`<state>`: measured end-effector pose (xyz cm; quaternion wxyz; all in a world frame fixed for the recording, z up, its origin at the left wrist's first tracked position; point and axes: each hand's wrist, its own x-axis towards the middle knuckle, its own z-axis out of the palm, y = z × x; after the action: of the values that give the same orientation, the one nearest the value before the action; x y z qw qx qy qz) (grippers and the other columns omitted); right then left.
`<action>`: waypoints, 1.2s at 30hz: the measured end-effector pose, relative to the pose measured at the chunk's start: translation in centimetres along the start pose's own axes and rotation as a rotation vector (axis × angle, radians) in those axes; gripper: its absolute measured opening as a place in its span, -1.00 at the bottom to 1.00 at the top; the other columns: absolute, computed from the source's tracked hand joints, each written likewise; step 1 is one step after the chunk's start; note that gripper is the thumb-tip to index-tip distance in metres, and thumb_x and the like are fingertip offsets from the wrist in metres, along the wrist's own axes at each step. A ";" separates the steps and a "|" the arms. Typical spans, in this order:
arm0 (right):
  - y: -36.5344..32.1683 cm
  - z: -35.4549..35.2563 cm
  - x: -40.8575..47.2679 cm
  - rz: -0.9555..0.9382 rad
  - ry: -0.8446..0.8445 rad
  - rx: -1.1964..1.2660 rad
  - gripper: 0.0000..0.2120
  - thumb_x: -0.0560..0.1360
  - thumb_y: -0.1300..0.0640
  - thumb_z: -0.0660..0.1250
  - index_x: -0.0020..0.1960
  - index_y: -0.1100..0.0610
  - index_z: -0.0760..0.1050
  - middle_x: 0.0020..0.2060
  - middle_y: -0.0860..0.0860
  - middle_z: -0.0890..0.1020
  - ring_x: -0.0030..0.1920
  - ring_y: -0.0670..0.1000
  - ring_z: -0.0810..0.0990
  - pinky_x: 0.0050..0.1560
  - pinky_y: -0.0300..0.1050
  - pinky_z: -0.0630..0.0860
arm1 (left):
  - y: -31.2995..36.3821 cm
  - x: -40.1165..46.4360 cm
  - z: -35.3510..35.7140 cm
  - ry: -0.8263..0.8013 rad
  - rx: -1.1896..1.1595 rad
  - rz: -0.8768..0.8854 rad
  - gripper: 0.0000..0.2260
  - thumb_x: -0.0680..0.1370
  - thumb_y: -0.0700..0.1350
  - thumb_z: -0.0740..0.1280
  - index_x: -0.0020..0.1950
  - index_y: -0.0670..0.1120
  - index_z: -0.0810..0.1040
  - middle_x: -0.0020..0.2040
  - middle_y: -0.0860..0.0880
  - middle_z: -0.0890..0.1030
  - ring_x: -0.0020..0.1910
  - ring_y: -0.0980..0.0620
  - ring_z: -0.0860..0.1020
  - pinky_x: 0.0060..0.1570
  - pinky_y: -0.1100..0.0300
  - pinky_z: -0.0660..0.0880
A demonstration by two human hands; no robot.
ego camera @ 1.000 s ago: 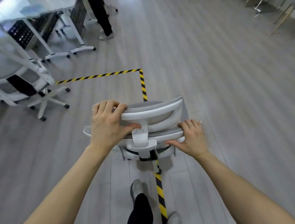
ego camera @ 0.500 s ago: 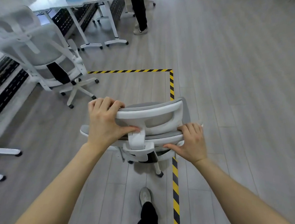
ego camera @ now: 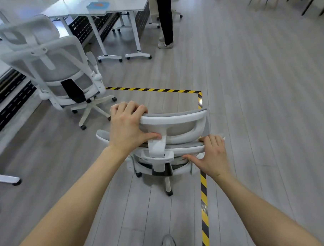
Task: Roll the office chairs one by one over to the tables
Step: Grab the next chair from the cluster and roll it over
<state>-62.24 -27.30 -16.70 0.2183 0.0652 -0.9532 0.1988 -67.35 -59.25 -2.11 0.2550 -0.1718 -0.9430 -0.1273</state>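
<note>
The left hand is clamped over the headrest of the office chair, thumb hooked behind it; the right hand grips the backrest's top edge just below. The chair stands short of the desk, straddling the striped floor tape, with a parked chair between it and the desk on the left. Best to push low and evenly through both hands, steering left of the tape corner and clear of the parked chair's castors, minding the bystander's legs beside the desk

Held chair centre, second chair front-left, tables beyond
</note>
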 end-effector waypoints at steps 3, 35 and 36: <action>-0.6 1.7 3.6 0.034 -0.044 -0.038 -0.15 0.39 -0.73 0.25 0.17 0.03 0.50 0.07 -0.08 0.48 0.18 0.03 0.43 0.35 -0.01 0.45 | -1.6 3.0 1.1 -0.023 0.015 -0.039 -0.23 0.19 0.56 0.59 0.07 0.00 0.54 0.01 0.02 0.52 0.03 -0.12 0.48 0.26 -0.09 0.40; 14.3 17.2 45.4 0.018 -0.051 -0.030 -0.17 0.43 -0.71 0.22 0.06 0.10 0.45 0.01 0.00 0.46 0.13 0.15 0.43 0.34 0.10 0.41 | -12.0 40.7 22.9 0.010 0.055 -0.210 -0.23 0.22 0.47 0.64 0.13 -0.05 0.54 0.11 -0.01 0.58 0.25 -0.14 0.52 0.70 -0.20 0.12; 14.6 17.4 46.0 0.019 -0.054 -0.033 -0.17 0.43 -0.71 0.22 0.05 0.10 0.45 0.01 0.01 0.46 0.13 0.15 0.43 0.34 0.11 0.41 | -12.0 41.3 23.3 0.006 0.052 -0.213 -0.23 0.22 0.46 0.64 0.14 -0.05 0.54 0.12 -0.02 0.58 0.26 -0.14 0.52 0.70 -0.21 0.12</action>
<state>-113.32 -22.77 -15.82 0.1917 0.0580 -0.9625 0.1832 -115.69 -51.79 -1.79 0.2473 -0.0636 -0.9581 -0.1299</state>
